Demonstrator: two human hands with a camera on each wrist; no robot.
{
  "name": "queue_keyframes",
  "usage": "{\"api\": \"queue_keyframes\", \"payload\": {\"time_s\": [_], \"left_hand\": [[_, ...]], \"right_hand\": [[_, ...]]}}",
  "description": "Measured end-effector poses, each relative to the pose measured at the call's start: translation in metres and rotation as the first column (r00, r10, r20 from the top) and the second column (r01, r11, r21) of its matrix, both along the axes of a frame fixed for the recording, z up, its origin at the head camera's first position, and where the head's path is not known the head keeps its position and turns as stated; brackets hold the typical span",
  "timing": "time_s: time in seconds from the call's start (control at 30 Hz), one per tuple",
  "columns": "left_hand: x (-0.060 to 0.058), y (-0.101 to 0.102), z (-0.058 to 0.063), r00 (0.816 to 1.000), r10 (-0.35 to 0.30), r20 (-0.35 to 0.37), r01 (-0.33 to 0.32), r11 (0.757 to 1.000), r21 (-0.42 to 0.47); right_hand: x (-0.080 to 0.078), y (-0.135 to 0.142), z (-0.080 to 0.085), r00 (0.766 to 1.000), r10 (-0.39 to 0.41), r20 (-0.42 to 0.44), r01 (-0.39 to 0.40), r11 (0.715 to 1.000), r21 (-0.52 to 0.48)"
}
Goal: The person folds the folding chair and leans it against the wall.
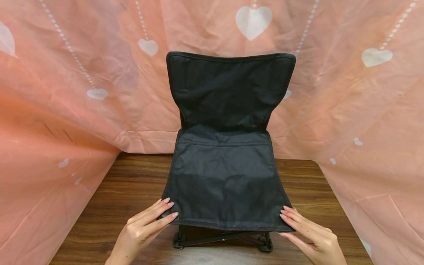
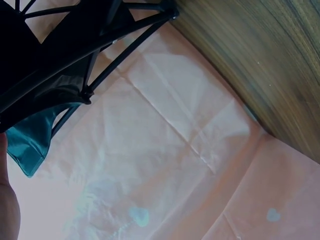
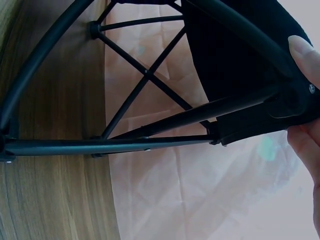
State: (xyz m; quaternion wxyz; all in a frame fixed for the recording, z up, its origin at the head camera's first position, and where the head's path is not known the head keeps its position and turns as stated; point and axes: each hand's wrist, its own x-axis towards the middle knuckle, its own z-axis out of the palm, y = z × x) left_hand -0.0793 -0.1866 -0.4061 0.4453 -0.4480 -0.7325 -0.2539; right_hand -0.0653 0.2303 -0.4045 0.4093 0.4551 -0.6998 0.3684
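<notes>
A black folding chair (image 1: 225, 176) stands unfolded, its fabric seat sloping toward me and its backrest (image 1: 230, 88) upright behind. My left hand (image 1: 142, 228) holds the seat's front left corner, fingers over the top of the fabric and the thumb hidden. At the front right corner, my right hand (image 1: 311, 235) pinches the fabric, with fingers above and thumb at the underside. The right wrist view shows that hand around the corner joint, beside the crossed leg tubes (image 3: 147, 75). Only a strip of the left hand (image 2: 9, 210) appears in the left wrist view.
The chair's feet (image 1: 177, 241) rest on a brown wood-grain tabletop (image 1: 132, 184). Pink cloth (image 1: 66, 110) with white hearts hangs behind and along both sides, close to the table edges.
</notes>
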Motion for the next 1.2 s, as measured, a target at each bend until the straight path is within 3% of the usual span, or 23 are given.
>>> {"api": "queue_keyframes", "payload": {"time_s": [0.83, 1.2], "left_hand": [[0.002, 0.009, 0.013, 0.995, 0.069, -0.068, -0.071, 0.997, -0.023], [0.004, 0.011, 0.015, 0.994, 0.104, -0.044, -0.106, 0.994, -0.031]], "right_hand": [[-0.001, -0.005, 0.009, 1.000, 0.000, -0.025, 0.000, 1.000, -0.024], [0.001, -0.007, 0.011, 1.000, 0.022, 0.003, -0.022, 0.998, -0.057]]}}
